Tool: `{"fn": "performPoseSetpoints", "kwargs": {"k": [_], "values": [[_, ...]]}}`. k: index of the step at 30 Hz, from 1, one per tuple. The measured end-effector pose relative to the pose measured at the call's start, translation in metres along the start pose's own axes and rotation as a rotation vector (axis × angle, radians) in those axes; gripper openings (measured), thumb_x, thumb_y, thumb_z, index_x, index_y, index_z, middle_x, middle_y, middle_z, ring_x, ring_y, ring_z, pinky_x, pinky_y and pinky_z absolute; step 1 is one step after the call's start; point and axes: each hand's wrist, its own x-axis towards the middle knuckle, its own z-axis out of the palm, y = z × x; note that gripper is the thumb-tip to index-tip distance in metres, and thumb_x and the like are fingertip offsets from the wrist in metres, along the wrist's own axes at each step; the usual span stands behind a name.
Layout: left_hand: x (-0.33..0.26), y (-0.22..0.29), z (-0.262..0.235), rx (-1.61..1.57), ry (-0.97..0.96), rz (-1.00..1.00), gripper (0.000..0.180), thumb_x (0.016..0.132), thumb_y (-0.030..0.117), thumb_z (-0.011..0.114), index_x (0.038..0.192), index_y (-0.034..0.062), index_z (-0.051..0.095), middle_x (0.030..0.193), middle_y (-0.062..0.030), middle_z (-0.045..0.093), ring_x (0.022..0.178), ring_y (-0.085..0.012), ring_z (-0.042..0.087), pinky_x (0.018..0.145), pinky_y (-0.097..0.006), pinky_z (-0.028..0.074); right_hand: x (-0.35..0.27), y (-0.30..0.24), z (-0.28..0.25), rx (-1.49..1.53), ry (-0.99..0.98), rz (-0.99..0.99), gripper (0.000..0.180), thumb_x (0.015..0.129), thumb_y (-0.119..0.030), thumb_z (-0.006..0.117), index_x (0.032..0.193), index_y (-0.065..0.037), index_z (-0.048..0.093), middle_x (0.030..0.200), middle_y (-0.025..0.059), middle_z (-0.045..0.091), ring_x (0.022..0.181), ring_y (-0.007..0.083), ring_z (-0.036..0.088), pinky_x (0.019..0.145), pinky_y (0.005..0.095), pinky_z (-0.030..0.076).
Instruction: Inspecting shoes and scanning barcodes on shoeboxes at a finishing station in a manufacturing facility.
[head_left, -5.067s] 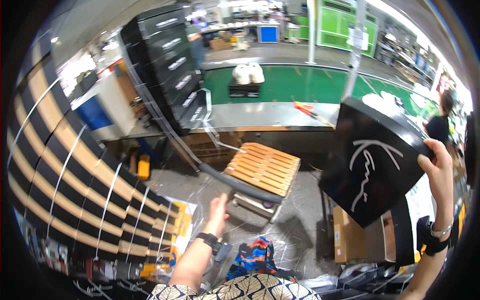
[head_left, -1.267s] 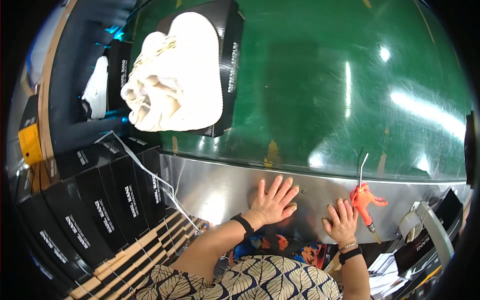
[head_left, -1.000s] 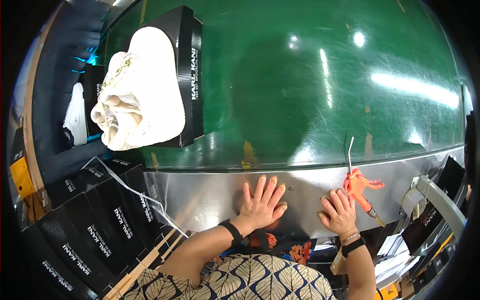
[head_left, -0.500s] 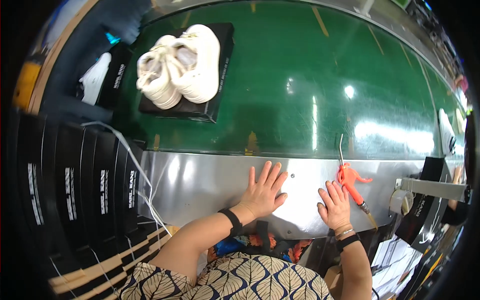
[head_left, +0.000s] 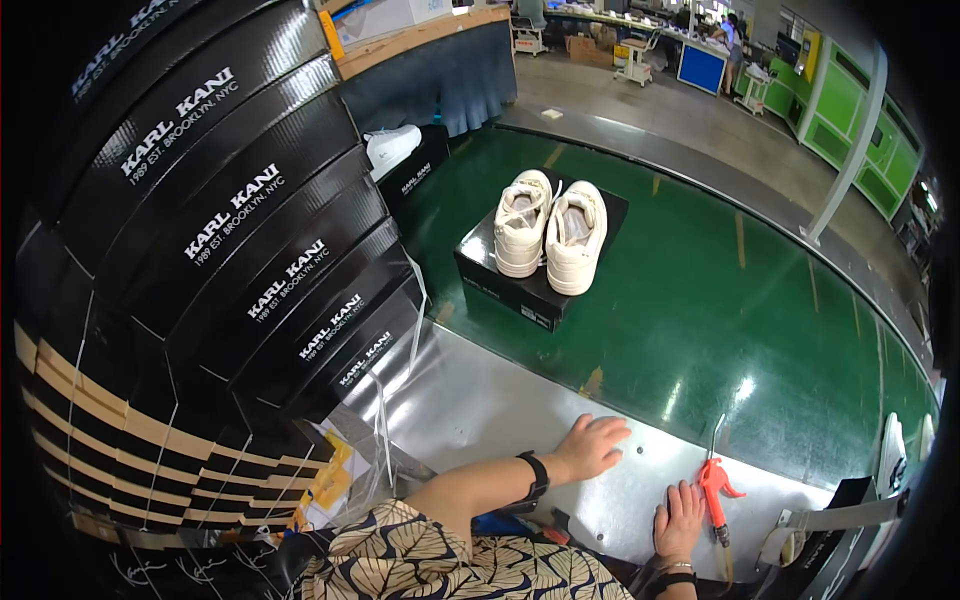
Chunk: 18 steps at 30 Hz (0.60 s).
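My left hand [head_left: 592, 448] rests palm down on the metal strip [head_left: 480, 405] along the near edge of the green surface, holding nothing. Farther right, my right hand [head_left: 680, 518] lies flat on the same strip, its fingers stretched out. Just beside its fingers is an orange-red air blow gun [head_left: 712, 482] with a thin bent metal nozzle; I see no grip on it. Ahead, a pair of cream sneakers [head_left: 576, 240] stands on a black shoebox [head_left: 500, 287] on the green surface [head_left: 680, 330].
Black shoeboxes [head_left: 190, 190] are stacked high on my left, bound with thin pale straps. Beyond them a white shoe [head_left: 392, 147] sits near another black box. At the right edge are a tape roll on a metal bracket [head_left: 845, 515] and more white shoes [head_left: 891, 450].
My view has swung left and upward, bringing in the tall box stack and the room beyond. Both hands stay on the metal strip; the left hand's fingers are less spread.
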Motion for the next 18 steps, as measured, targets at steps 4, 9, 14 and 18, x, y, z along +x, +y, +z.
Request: {"fn": "performPoseSetpoints", "kwargs": {"k": [4,9,14,18], "values": [[0.053,-0.038,-0.049,-0.131,0.399,-0.346,0.03,0.078,0.027,0.062,0.096,0.0038,0.059,0.101,-0.0134,0.06,0.094,-0.0325,0.054,0.083,-0.042,0.042,-0.002,0.003,0.005,0.01,0.038,0.04,0.039,0.079,-0.024,0.053,0.115,-0.007,0.054,0.126,0.0148,0.049,0.121,0.0366,0.04,0.101,0.0548,0.025],[0.097,-0.092,-0.117,0.245,0.34,-0.527,0.034,0.077,0.032,0.061,0.09,0.0016,0.062,0.094,-0.0169,0.061,0.093,-0.0342,0.054,0.082,-0.045,0.043,0.0,-0.002,-0.01,-0.014,0.068,-0.008,0.037,0.079,-0.017,0.055,0.114,-0.005,0.053,0.126,0.0154,0.049,0.121,0.0362,0.039,0.102,0.0499,0.026],[0.122,-0.102,-0.127,0.26,0.132,-0.559,0.045,0.076,0.036,0.062,0.103,-0.0004,0.057,0.104,-0.0213,0.057,0.104,-0.0356,0.051,0.088,-0.044,0.042,0.006,-0.016,-0.032,-0.082,0.056,-0.088,0.034,0.084,-0.02,0.055,0.113,-0.002,0.058,0.12,0.0197,0.054,0.117,0.0355,0.045,0.102,0.0458,0.034],[0.173,-0.08,-0.145,-0.064,0.1,-0.698,0.055,0.076,0.036,0.063,0.116,-0.0003,0.05,0.116,-0.0204,0.053,0.112,-0.0336,0.049,0.094,-0.04,0.041,0.003,-0.015,-0.031,-0.092,0.034,-0.079,0.035,0.084,-0.021,0.055,0.114,-0.002,0.057,0.121,0.0196,0.053,0.118,0.0359,0.045,0.101,0.0449,0.034]]}}
